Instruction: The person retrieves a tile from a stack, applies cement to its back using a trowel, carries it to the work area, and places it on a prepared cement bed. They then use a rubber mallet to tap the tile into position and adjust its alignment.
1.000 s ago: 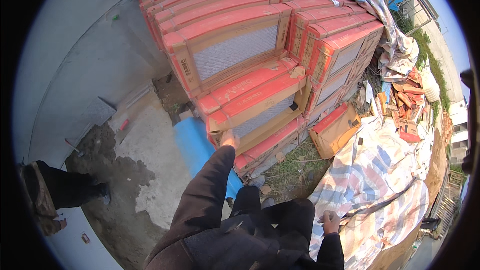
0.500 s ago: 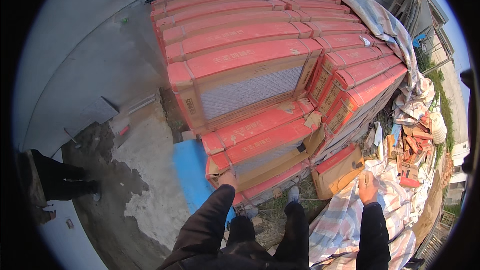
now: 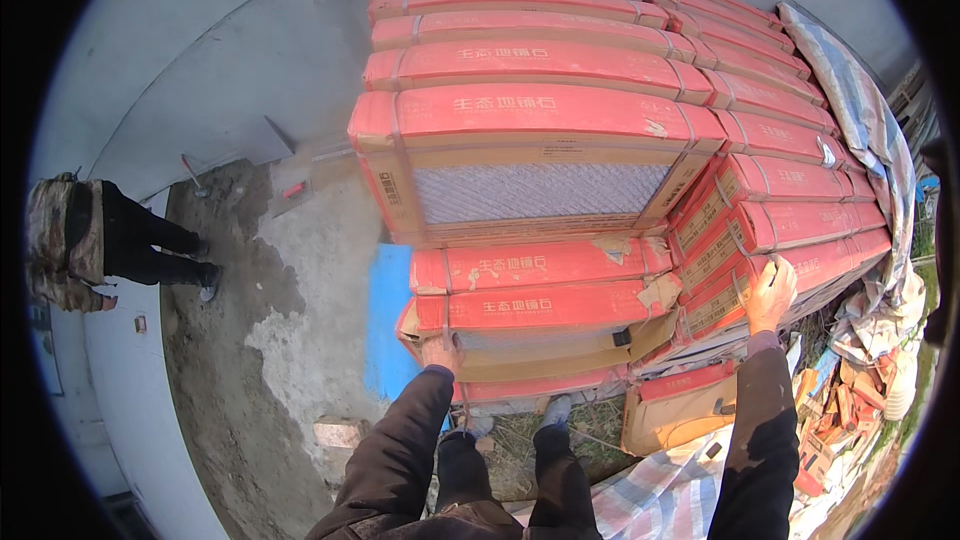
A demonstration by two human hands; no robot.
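My left hand is closed at the left end of a torn-open red carton, beside its grey strap. Its fingertips are partly hidden. A strip of grey slab shows in the carton's torn front, above a brown cardboard flap. My right hand is up against the front corner of a red carton in the right stack, with its fingers curled. A small dark spot shows at its fingertips; whether they grip anything is too small to make out.
Red strapped cartons stand in rows behind. A striped tarpaulin drapes the right side; another sheet lies by my feet. A blue board leans at left. A person stands far left. Cardboard scraps lie right.
My right hand has moved up and away from low over the tarpaulin to the right stack's carton corner. My left hand stays at the torn carton. The view has shifted.
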